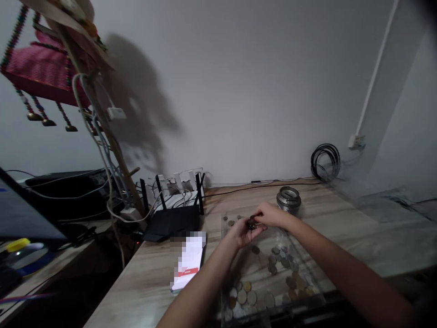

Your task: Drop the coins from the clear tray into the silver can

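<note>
Nearest you, a clear tray (pixel 246 269) sits on the wood-grain desk (pixel 123 298), loose coins (pixel 242 297) spread over its floor: pale ones with a few yellowish among them at your near left, a brown-gold cluster (pixel 298 287) near right, a greyer group (pixel 278 259) farther up. Left of your left forearm a phone (pixel 191 259) lies face up, screen lit, a red strip low on it, part of it blurred into blocks. Your left hand (pixel 244 235) is above the tray's far part, palm up, fingers curled around a few dark coins. Your right hand (pixel 272 215) comes in from the other side, fingertips drawn together at those same coins; you cannot tell whether one is pinched. Beyond the right hand, partly behind your wrist, a round metallic tin (pixel 288 198) stands upright, slot in its lid. Over to the left, a black router (pixel 172 223) with raised antennas, white plugs and leads crowded behind it. Farther, a thin black cable runs along the desk's back edge toward a black coil (pixel 325 161) against the wall (pixel 239 91), just left of and below a white socket (pixel 356 141).
</note>
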Tool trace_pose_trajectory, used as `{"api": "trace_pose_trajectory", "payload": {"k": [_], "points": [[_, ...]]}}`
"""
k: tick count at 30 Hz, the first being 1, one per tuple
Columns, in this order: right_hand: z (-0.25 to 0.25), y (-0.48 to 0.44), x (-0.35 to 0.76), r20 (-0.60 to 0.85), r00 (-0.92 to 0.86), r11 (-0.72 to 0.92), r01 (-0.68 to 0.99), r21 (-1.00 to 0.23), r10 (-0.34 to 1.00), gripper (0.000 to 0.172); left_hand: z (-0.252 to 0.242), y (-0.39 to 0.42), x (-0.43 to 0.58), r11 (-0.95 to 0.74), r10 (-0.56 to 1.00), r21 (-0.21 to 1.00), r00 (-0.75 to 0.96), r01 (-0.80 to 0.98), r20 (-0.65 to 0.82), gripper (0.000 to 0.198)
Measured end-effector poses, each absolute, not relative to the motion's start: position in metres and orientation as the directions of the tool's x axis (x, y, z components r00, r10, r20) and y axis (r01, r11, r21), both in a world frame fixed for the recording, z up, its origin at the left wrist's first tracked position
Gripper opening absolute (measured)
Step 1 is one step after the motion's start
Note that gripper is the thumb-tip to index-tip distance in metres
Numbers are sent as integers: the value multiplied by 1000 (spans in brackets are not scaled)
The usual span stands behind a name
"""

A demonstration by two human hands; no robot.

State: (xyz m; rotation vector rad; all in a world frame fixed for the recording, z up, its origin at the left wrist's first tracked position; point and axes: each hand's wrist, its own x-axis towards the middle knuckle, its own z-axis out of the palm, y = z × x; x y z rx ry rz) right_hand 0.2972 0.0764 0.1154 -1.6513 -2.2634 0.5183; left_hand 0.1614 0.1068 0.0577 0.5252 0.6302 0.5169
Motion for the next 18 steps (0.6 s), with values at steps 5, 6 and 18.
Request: {"api": "trace_pose_trajectory", "payload": {"k": [5,6,18], "points": [[113,88,305,310,-265,396,757,-520,913,30,54,119,153,739,642,553,652,-384,-405,24],[115,89,313,421,-188,409,743,-529,887,29,53,119,152,734,650,553,642,-394,-407,22],[108,81,409,590,411,-160,888,-431,695,16,55,107,147,710,676,603,593,-364,-438,27]]}}
